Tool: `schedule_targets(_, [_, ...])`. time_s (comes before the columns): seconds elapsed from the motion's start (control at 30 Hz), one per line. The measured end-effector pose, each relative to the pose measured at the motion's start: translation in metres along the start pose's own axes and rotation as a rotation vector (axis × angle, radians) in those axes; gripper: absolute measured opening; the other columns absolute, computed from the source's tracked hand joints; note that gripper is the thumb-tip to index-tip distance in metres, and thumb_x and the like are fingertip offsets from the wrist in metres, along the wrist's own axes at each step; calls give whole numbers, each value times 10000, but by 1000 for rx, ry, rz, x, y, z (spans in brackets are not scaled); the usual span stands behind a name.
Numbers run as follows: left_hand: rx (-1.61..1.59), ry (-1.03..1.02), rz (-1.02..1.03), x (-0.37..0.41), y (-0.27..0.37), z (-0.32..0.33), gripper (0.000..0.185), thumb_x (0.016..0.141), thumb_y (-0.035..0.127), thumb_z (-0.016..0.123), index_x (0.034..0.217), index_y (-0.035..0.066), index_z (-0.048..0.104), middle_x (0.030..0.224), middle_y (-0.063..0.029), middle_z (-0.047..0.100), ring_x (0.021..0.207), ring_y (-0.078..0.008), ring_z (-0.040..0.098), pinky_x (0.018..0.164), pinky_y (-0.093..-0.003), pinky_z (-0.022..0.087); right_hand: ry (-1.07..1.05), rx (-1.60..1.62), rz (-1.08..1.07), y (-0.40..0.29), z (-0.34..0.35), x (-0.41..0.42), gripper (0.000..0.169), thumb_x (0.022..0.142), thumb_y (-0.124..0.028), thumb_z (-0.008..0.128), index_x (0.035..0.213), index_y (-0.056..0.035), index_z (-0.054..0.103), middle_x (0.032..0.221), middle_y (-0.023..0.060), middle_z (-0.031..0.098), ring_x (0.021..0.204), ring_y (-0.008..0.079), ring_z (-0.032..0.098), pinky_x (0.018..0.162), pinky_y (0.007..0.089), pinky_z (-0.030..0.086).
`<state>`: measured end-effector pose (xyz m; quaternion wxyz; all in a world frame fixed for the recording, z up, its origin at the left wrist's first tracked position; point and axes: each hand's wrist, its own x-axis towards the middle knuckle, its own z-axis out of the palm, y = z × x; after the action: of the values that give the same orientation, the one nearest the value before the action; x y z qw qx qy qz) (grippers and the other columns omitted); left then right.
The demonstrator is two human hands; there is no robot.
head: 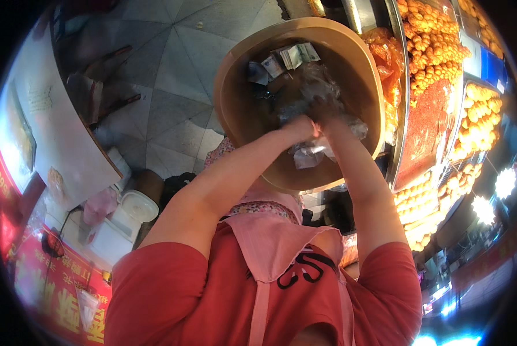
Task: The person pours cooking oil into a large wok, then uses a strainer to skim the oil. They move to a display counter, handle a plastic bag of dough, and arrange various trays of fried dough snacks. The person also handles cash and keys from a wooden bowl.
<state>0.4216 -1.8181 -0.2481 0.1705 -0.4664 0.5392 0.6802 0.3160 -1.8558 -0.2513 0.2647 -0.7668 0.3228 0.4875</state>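
Both my hands reach down into a large tan plastic tub [228,73]. My left hand [304,126] is near its middle, close to my right wrist; its fingers are mostly hidden. My right hand [325,110] lies in shadow on crumpled clear plastic bags [321,86], and whether it grips them is unclear. More clear plastic [308,158] lies just below the hands. Banknotes [291,57] lie in the tub beyond my hands, with a further note [272,66] beside them.
Trays of twisted fried dough [435,43] stand at the right, by an orange plastic bag [381,56]. A white table [68,129] is at the left, with a lidded white bucket [139,206] below it. Grey floor tiles [172,65] show between table and tub.
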Motion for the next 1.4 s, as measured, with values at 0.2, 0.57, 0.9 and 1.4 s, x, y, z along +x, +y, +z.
schedule_targets(0.2, [458, 393, -271, 30, -57, -20, 383, 819, 157, 543, 1200, 150, 512, 1197, -178, 472, 992, -329, 571, 765, -437, 494, 64, -35, 54, -11, 24, 15, 586, 650, -456, 714, 1144, -168, 588, 1213, 67, 521, 1231, 254, 370, 1040, 483, 225])
schedule_targets(0.57, [560, 80, -91, -16, -2, -68, 235, 798, 102, 541, 1016, 59, 620, 1087, -163, 579, 996, -345, 574, 772, -399, 498, 64, 849, -95, 0, 9, 14, 502, 827, -477, 512, 1153, -96, 547, 1153, 170, 562, 1062, 341, 525, 903, 394, 406])
schedule_targets(0.9, [404, 369, 236, -172, 6, -57, 258, 732, 2, 527, 991, 13, 530, 1012, -192, 517, 908, -349, 563, 714, -405, 491, 805, 428, -19, -51, 6, 79, 351, 855, -397, 489, 951, -93, 636, 1014, 122, 621, 940, 322, 575, 859, 455, 394])
schedule_targets(1.4, [-177, 820, 388, -193, -6, -42, 173, 752, 17, 620, 911, 3, 553, 938, -117, 532, 795, -250, 561, 696, -306, 466, 548, 1699, -57, -23, -1, 15, 215, 845, -229, 576, 938, -45, 640, 966, 65, 649, 876, 190, 604, 770, 347, 460])
